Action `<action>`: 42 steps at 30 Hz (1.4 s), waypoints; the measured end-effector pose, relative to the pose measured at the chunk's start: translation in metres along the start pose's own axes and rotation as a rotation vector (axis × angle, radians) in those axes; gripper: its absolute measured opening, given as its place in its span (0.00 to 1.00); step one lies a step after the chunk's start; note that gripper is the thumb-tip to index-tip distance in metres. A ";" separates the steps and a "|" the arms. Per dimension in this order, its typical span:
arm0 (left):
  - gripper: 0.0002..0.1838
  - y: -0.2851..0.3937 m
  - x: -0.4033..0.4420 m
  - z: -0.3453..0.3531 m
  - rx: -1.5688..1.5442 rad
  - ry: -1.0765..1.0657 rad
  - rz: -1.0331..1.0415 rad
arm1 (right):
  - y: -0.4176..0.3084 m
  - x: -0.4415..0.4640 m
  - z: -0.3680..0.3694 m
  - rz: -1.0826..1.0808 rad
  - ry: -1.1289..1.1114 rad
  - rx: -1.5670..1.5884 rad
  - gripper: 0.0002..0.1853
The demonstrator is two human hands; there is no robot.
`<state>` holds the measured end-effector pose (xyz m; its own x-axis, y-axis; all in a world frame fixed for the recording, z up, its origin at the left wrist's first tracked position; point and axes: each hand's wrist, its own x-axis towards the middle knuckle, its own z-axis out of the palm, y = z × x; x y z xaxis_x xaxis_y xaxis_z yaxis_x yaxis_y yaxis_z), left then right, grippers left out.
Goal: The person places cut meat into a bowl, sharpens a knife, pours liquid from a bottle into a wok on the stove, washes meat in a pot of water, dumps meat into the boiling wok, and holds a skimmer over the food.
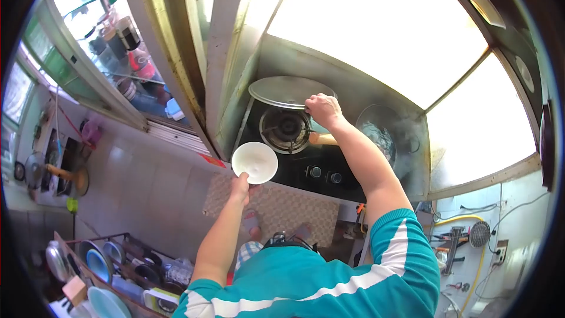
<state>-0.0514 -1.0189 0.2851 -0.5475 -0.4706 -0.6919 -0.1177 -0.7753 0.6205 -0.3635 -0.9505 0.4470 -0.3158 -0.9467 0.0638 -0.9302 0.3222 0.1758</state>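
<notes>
My left hand [241, 189] grips a white bowl [255, 163] by its near rim, with the thumb over the edge. The bowl is held in front of the stove's left side; little or nothing shows inside it. My right hand [323, 111] is closed on the right edge of a large round grey lid [282, 90], which is tilted above the back of the bare left burner [288, 129]. Under my right forearm, a wooden handle [322, 139] points left. Steam rises from a wok [381, 135] of bubbling liquid on the right, partly hidden by my arm.
The black stovetop [276, 165] has two knobs [325, 173] at its front. A window frame post [220, 65] stands close on the left. A rack of pans and basins [100, 259] is at lower left. A patterned mat [282, 206] lies underfoot.
</notes>
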 end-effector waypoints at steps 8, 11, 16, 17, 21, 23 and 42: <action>0.23 0.002 0.027 0.002 0.109 0.025 0.110 | -0.001 -0.063 -0.051 -0.012 0.156 -0.036 0.04; 0.24 0.004 0.025 0.008 0.193 0.089 0.190 | -0.007 -0.094 -0.081 0.006 0.207 -0.051 0.02; 0.28 0.009 0.033 -0.003 0.304 0.026 0.190 | -0.018 -0.150 -0.137 -0.003 0.328 -0.112 0.05; 0.29 0.012 0.031 -0.006 0.350 0.004 0.168 | -0.019 -0.162 -0.148 0.022 0.323 -0.116 0.05; 0.27 0.010 0.010 -0.033 0.371 -0.048 0.415 | -0.023 -0.211 -0.184 0.075 0.479 -0.133 0.06; 0.22 0.005 -0.001 -0.047 0.350 -0.081 0.605 | -0.024 -0.239 -0.198 0.124 0.482 -0.130 0.08; 0.26 -0.320 -0.185 0.002 0.716 -1.315 0.534 | -0.236 -0.739 0.021 0.558 0.788 -0.022 0.10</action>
<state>0.0856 -0.6825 0.2155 -0.9108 0.3583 0.2050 0.1732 -0.1190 0.9777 0.0858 -0.3274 0.3379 -0.4876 -0.3855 0.7834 -0.6782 0.7323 -0.0618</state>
